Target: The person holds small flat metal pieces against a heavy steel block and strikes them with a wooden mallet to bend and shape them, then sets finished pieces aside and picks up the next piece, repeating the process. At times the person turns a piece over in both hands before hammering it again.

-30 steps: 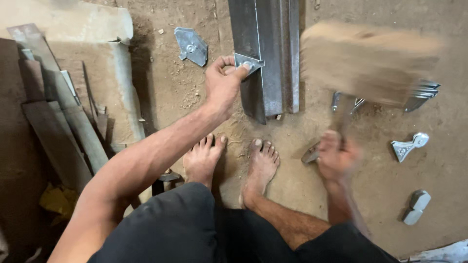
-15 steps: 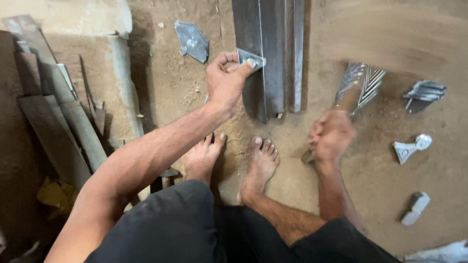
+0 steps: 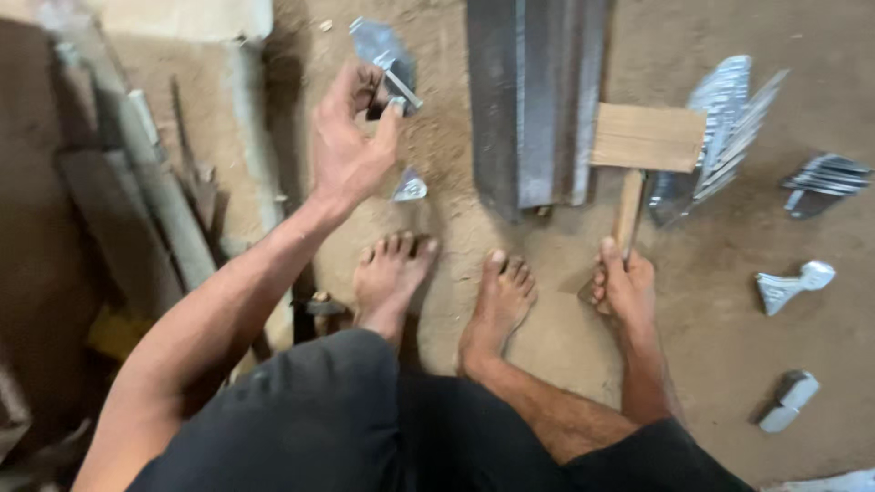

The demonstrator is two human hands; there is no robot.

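My left hand (image 3: 351,137) is lifted over the dirt floor and pinches a small bent piece of sheet metal (image 3: 392,87) between thumb and fingers. My right hand (image 3: 622,282) grips the handle of a wooden mallet (image 3: 645,141), whose block head rests down beside the long grey metal bars (image 3: 533,91). A small shiny metal scrap (image 3: 410,187) lies on the ground just below my left hand. My bare feet (image 3: 447,282) are planted between the two hands.
Stacks of cut metal pieces (image 3: 729,118) lie right of the mallet, with more (image 3: 825,178) further right and shaped metal bits (image 3: 788,287) (image 3: 788,401) on the floor. Planks and pipes (image 3: 137,191) crowd the left side beside a concrete slab (image 3: 182,18).
The mallet came down from a blurred swing and now rests beside the bars. My left hand left the end of the bars, moving left and up with the small metal piece.
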